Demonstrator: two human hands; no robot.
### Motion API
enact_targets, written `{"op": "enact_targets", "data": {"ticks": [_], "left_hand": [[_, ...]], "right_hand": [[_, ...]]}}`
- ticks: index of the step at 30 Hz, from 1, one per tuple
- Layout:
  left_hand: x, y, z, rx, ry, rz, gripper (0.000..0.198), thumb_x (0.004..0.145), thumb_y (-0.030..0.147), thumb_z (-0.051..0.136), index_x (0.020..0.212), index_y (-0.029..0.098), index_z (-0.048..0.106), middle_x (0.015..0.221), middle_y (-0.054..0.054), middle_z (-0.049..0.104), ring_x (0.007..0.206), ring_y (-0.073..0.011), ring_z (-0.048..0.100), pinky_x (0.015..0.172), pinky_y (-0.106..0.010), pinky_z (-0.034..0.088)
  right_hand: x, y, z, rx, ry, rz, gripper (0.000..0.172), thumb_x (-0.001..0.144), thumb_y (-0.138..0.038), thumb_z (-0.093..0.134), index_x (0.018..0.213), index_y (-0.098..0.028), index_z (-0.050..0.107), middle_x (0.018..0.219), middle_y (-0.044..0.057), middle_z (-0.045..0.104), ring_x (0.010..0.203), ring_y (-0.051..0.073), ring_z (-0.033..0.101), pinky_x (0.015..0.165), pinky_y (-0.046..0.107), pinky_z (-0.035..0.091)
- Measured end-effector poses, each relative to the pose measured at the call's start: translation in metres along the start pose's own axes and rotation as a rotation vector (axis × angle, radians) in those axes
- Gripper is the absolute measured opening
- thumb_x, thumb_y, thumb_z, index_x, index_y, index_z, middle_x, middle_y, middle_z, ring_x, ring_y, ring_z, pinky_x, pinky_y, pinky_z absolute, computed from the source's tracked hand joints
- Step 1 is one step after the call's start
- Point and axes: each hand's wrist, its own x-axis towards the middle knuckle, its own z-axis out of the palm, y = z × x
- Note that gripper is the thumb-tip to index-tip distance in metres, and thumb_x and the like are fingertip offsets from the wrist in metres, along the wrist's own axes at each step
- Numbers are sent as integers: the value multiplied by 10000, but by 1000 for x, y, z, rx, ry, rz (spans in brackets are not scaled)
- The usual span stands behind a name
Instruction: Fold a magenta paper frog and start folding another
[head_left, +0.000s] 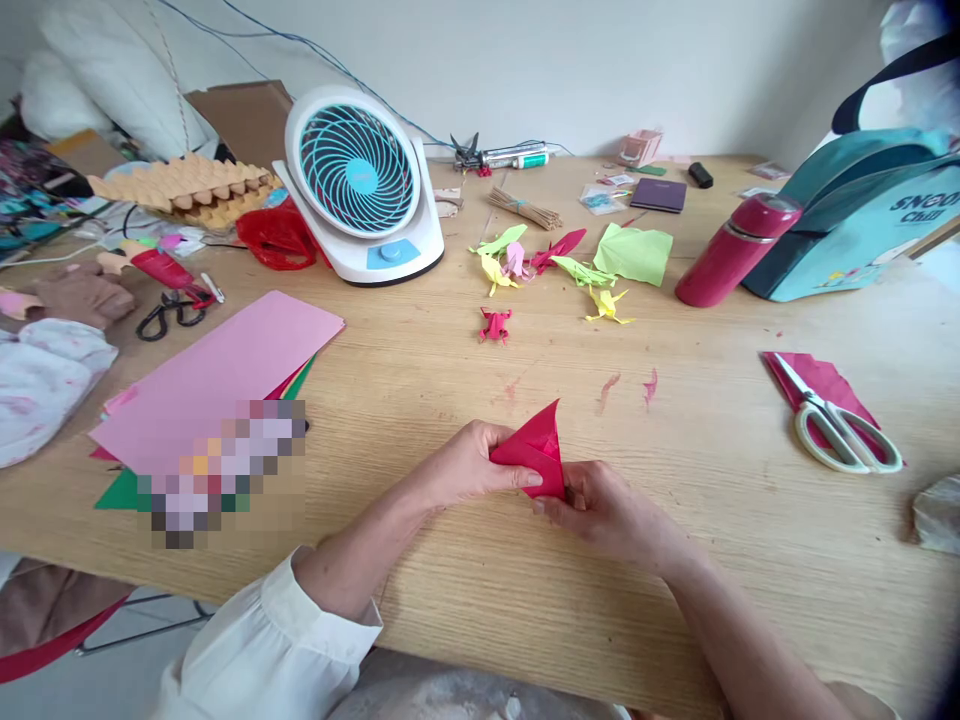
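Observation:
A folded piece of red paper (541, 449) is held just above the front middle of the table, one pointed corner up. My left hand (480, 465) pinches it from the left, thumb across its front face and fingers behind. At its lower right edge my right hand (592, 500) grips the paper between thumb and curled fingers; some of those fingertips are hidden. Beyond the hands sits a small red origami figure (495, 325). Behind it lie a yellow paper figure (606, 305), other folded paper shapes and a light green sheet (634, 254).
White-handled scissors (840, 425) rest on red paper at the right. A stack of coloured paper (225, 370) lies left, partly pixelated. Farther back stand a fan (360, 175), a red flask (739, 250) and a teal bag (847, 220). Black-handled scissors (171, 312) lie far left.

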Motion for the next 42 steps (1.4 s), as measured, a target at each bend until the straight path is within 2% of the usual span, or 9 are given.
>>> {"op": "enact_targets", "data": {"ticks": [4, 7, 11, 19, 22, 27, 33, 38, 42], "left_hand": [[0, 0, 3, -21, 48, 16, 316, 644, 359, 846, 765, 98, 716, 718, -15, 662, 656, -122, 560, 628, -223, 410], [0, 0, 5, -93, 88, 20, 296, 639, 352, 852, 717, 105, 710, 702, -2, 659, 657, -108, 549, 649, -218, 408], [0, 0, 6, -194, 142, 11, 268, 633, 326, 859, 727, 115, 724, 716, -2, 689, 678, -103, 564, 691, -215, 418], [-2, 1, 14, -256, 134, 38, 247, 674, 326, 838, 763, 118, 738, 756, -26, 732, 707, -126, 624, 732, -236, 457], [-2, 0, 17, -234, 115, 38, 254, 692, 343, 826, 764, 113, 747, 758, -39, 737, 717, -140, 639, 741, -248, 470], [-2, 0, 11, -109, 219, 40, 290, 639, 347, 861, 760, 105, 756, 732, -30, 720, 662, -118, 596, 665, -223, 437], [-2, 2, 5, -43, 246, 32, 376, 614, 407, 868, 785, 97, 743, 693, -13, 669, 603, -100, 534, 587, -212, 382], [-1, 1, 1, 20, 267, 16, 392, 625, 446, 849, 709, 103, 679, 631, 12, 584, 564, -86, 468, 534, -206, 321], [-1, 2, -1, 51, 278, 55, 431, 641, 470, 827, 605, 122, 575, 573, 47, 466, 535, -64, 384, 505, -198, 256]], "right_hand": [[1, -1, -2, 62, -51, 25, 284, 880, -296, 542, 652, -202, 401, 588, -66, 290, 535, 80, 241, 469, 247, 186], [2, -1, -2, 187, -56, 17, 273, 902, -359, 545, 702, -194, 460, 618, -58, 358, 561, 86, 290, 490, 243, 221], [2, 1, -3, 246, -10, -18, 328, 912, -436, 553, 716, -178, 502, 638, -47, 415, 586, 93, 337, 522, 246, 252], [4, -2, -1, 246, 63, -43, 339, 915, -465, 564, 763, -163, 560, 651, -40, 458, 603, 101, 374, 542, 244, 274], [5, -1, 1, 241, 96, -48, 337, 926, -458, 551, 764, -164, 567, 649, -33, 501, 593, 103, 406, 538, 244, 289], [4, 5, 2, 227, 87, -30, 335, 932, -456, 544, 764, -167, 566, 633, -36, 496, 574, 101, 388, 524, 247, 283], [3, 8, 1, 188, 86, -31, 368, 939, -474, 526, 727, -173, 531, 618, -43, 463, 563, 93, 357, 517, 249, 261], [4, 8, 2, 163, 85, -35, 386, 937, -473, 524, 687, -180, 495, 597, -50, 429, 548, 88, 329, 506, 252, 240], [5, 8, 2, 163, 80, -44, 376, 940, -468, 519, 698, -182, 492, 604, -51, 427, 551, 88, 329, 506, 250, 238]]}}
